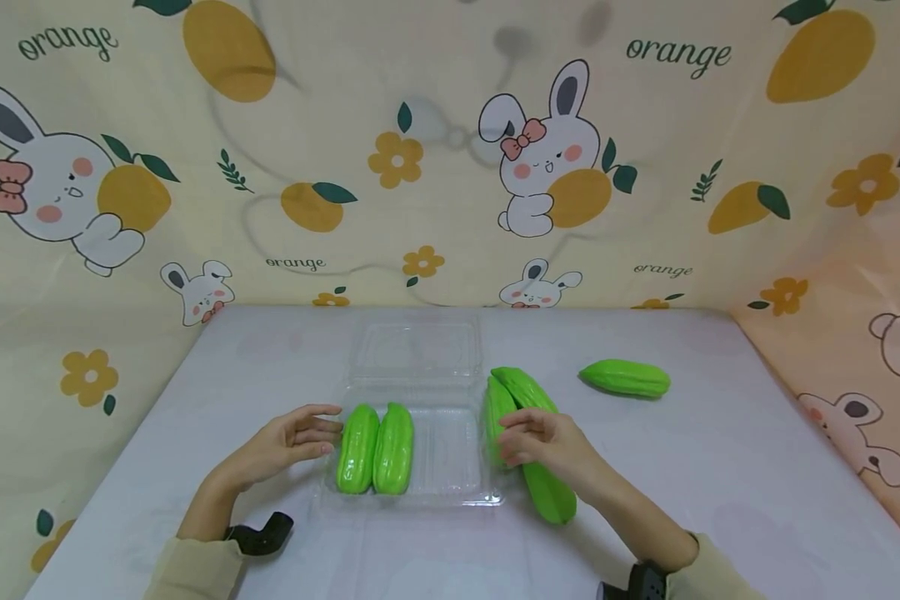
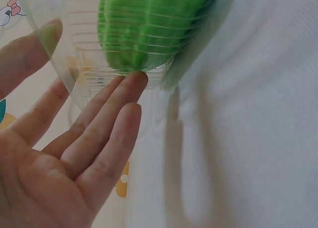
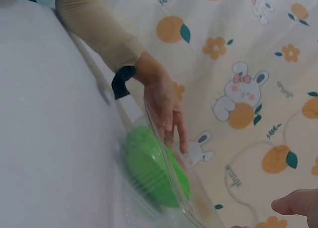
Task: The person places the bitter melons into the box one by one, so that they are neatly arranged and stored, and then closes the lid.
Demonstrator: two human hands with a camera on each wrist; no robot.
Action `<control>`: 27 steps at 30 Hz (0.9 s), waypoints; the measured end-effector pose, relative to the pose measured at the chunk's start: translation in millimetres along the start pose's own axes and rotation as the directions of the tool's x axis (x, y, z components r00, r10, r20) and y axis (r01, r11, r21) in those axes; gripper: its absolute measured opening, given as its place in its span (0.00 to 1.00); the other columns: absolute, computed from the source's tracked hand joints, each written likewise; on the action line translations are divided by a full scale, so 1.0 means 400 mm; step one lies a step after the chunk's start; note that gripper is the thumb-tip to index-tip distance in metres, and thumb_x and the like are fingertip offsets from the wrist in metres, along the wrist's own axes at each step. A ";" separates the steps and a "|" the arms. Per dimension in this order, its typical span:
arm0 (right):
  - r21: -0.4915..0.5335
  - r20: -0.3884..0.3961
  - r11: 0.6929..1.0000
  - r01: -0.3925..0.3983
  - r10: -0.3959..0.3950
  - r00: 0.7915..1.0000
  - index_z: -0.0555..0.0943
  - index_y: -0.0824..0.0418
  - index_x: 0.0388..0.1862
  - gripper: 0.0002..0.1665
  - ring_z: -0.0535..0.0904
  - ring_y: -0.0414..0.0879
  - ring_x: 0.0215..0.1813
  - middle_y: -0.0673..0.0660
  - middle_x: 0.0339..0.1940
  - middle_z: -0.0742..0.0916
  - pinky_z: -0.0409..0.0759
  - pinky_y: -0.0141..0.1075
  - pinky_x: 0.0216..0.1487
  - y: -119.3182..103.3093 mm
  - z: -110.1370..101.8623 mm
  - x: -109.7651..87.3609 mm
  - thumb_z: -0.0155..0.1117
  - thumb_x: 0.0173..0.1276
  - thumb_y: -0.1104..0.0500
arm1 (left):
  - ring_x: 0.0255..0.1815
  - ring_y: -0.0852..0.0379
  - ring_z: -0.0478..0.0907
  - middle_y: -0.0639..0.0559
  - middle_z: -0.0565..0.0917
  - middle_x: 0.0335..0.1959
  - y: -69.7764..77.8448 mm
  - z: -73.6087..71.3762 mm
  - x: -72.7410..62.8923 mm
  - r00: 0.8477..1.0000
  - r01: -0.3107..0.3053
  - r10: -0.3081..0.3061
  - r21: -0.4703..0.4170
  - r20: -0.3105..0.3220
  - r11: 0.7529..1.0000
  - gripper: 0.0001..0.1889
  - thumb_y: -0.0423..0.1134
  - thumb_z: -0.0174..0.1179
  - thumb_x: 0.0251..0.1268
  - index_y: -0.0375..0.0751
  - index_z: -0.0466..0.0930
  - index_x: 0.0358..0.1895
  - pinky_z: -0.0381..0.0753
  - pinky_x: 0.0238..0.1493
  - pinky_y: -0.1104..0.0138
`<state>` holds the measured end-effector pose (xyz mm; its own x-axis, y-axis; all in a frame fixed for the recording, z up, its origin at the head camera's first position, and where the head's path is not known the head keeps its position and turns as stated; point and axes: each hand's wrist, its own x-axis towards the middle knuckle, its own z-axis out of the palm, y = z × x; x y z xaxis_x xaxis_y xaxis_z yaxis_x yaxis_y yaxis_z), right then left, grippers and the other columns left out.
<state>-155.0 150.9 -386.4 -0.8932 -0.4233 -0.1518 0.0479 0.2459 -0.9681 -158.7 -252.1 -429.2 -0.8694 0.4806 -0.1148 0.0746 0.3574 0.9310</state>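
Observation:
A clear plastic clamshell box [image 1: 450, 498] lies with its lid [image 1: 420, 350] folded back. Two green ridged gourd-like pieces, a left one [image 1: 357, 450] and a right one [image 1: 393, 450], lie side by side in its left part. My left hand [image 1: 303, 435] is at the box's left wall, fingers extended; in the left wrist view its fingertips [image 2: 136, 81] are at the clear wall. My right hand [image 1: 543, 442] hovers at the box's right edge, fingers loosely bent, over more green pieces [image 1: 551, 496] lying beside the box. It partly hides them, and I see nothing gripped.
Another green piece [image 1: 626, 378] lies apart at the back right of the white table [image 1: 255, 367]. A patterned cloth [image 1: 450, 167] with rabbits and oranges hangs behind and at the sides. Each wrist wears a dark camera strap [image 1: 262, 535].

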 end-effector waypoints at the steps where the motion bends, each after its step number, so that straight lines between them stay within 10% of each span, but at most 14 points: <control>1: -0.005 -0.002 1.000 0.002 -0.002 1.000 0.70 0.79 0.57 0.27 0.85 0.39 0.39 0.71 0.45 0.86 0.85 0.34 0.46 -0.001 -0.005 0.000 0.59 0.70 0.58 | 0.63 0.33 0.73 0.24 0.70 0.65 0.000 0.000 0.000 1.000 -0.002 0.002 0.000 0.000 1.000 0.33 0.40 0.58 0.69 0.28 0.57 0.70 0.80 0.55 0.72; 27: -0.111 -0.087 0.994 -0.006 -0.003 0.996 0.70 0.79 0.57 0.26 0.85 0.37 0.38 0.68 0.44 0.86 0.86 0.36 0.46 -0.017 -0.095 -0.015 0.59 0.71 0.59 | 0.63 0.37 0.75 0.24 0.70 0.64 -0.005 -0.001 0.000 1.000 -0.011 0.011 -0.012 0.000 1.000 0.33 0.40 0.58 0.69 0.28 0.57 0.70 0.79 0.55 0.74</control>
<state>-167.1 184.9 -371.5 -0.9288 -0.3468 -0.1306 0.0036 0.3441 -0.9389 -159.1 -253.0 -430.8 -0.8685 0.4845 -0.1046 0.0781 0.3421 0.9364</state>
